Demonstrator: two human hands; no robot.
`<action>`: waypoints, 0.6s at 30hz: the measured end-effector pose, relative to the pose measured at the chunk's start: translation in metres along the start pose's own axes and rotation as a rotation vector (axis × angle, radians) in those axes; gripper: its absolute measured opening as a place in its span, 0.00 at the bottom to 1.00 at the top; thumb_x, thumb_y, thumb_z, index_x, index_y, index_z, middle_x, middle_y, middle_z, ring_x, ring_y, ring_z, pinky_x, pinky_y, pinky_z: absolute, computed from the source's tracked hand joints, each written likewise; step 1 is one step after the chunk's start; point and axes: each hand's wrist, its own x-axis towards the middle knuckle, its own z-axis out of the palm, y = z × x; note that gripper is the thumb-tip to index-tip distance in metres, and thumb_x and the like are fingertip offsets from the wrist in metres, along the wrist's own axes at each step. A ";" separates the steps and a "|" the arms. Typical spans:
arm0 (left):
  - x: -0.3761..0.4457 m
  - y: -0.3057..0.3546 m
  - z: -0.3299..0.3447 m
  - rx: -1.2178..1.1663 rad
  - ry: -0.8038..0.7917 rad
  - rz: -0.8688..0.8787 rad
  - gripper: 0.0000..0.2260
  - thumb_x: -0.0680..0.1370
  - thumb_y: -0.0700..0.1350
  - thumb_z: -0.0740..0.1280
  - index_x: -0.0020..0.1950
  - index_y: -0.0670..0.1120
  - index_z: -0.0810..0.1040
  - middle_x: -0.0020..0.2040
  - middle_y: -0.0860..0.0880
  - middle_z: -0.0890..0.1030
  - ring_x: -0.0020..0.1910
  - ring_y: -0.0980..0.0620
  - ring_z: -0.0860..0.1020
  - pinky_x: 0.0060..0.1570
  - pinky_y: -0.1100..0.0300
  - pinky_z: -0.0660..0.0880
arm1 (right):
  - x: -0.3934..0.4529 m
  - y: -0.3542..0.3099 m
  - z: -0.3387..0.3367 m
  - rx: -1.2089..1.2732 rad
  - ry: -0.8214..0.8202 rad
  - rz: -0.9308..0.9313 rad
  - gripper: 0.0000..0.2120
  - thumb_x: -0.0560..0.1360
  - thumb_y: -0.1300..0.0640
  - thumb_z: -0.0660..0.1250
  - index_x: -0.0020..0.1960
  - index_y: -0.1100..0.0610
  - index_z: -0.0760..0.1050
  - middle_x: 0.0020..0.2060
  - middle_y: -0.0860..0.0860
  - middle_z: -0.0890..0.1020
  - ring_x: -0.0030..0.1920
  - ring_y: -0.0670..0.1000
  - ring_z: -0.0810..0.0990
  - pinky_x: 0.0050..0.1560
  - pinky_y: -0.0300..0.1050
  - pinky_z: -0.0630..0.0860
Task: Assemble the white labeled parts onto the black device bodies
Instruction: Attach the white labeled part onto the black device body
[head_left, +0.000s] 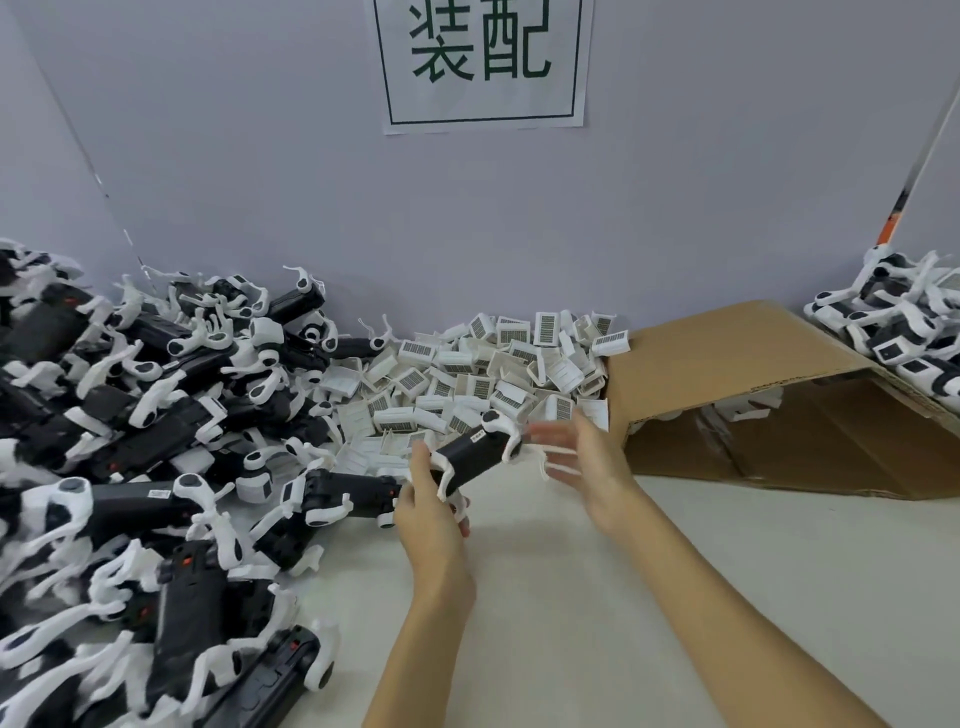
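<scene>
Two hands over the table (649, 597). Left hand (428, 512) grips one black body (475, 457) by its lower end, tilted up to the right. Right hand (582, 460) open, fingers straight and blurred, just beside the body's upper end; contact unclear. Left heap of bodies (145, 467): apparently unfinished, so much remains. White labeled parts (478, 374) piled behind. Cardboard box (753, 395) interior shadowed. Far-right heap (904, 322), cut off, possibly finished.
</scene>
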 end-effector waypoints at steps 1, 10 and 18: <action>0.000 0.001 0.000 -0.032 0.015 0.000 0.23 0.81 0.67 0.66 0.49 0.46 0.78 0.30 0.51 0.75 0.25 0.56 0.72 0.33 0.58 0.68 | 0.008 -0.004 0.006 -0.027 -0.042 -0.014 0.31 0.89 0.44 0.49 0.47 0.53 0.88 0.55 0.50 0.87 0.60 0.53 0.82 0.53 0.46 0.75; 0.001 -0.004 0.001 -0.046 0.014 0.042 0.22 0.83 0.65 0.64 0.52 0.46 0.80 0.43 0.45 0.77 0.35 0.51 0.73 0.35 0.58 0.68 | -0.003 0.031 0.028 -0.181 -0.177 -0.066 0.20 0.88 0.52 0.56 0.79 0.45 0.66 0.69 0.40 0.76 0.69 0.42 0.76 0.66 0.23 0.55; -0.004 -0.003 0.004 -0.037 -0.098 0.006 0.17 0.81 0.63 0.68 0.45 0.50 0.78 0.31 0.52 0.75 0.28 0.55 0.74 0.30 0.61 0.68 | 0.010 0.006 0.001 0.302 0.014 -0.068 0.11 0.82 0.56 0.69 0.56 0.60 0.87 0.55 0.57 0.87 0.58 0.58 0.86 0.56 0.53 0.83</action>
